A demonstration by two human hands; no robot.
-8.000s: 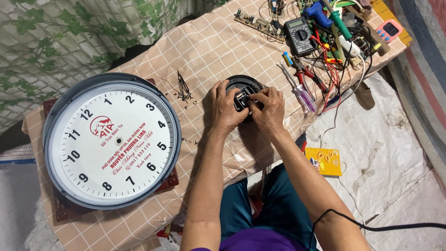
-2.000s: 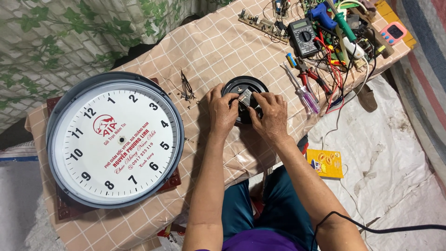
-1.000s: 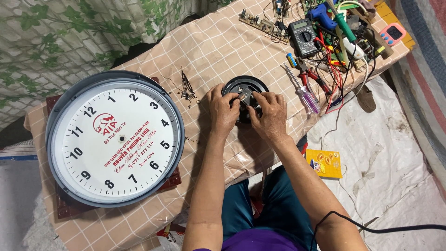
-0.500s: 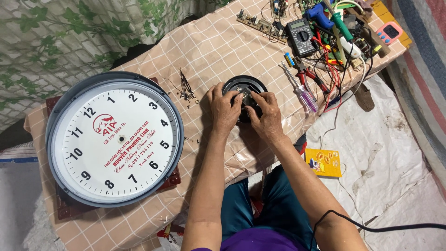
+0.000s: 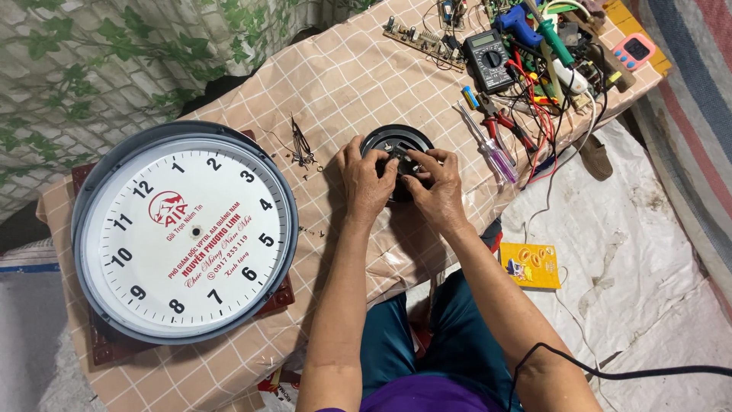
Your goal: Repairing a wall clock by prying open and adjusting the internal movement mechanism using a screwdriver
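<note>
A round black disc-shaped part (image 5: pixel 396 140) lies on the checked tablecloth (image 5: pixel 343 84), with a small mechanism at its middle. My left hand (image 5: pixel 366 181) rests on the disc's left side, fingers curled onto the mechanism. My right hand (image 5: pixel 436 183) grips the same small mechanism from the right, fingertips pinched on it. Both hands hide the disc's near half. A large round wall clock face (image 5: pixel 187 229) without hands, with a grey rim, lies to the left on a dark red board.
Loose clock hands and tiny bits (image 5: pixel 301 145) lie between the clock and the disc. Screwdrivers (image 5: pixel 488 145), a multimeter (image 5: pixel 488 59), a circuit board (image 5: pixel 423 34), wires and tools crowd the far right. A yellow packet (image 5: pixel 531 265) lies on the white sheet.
Over the frames my hands stayed on the black disc, with only small finger shifts on the mechanism. The clock and tools have not moved.
</note>
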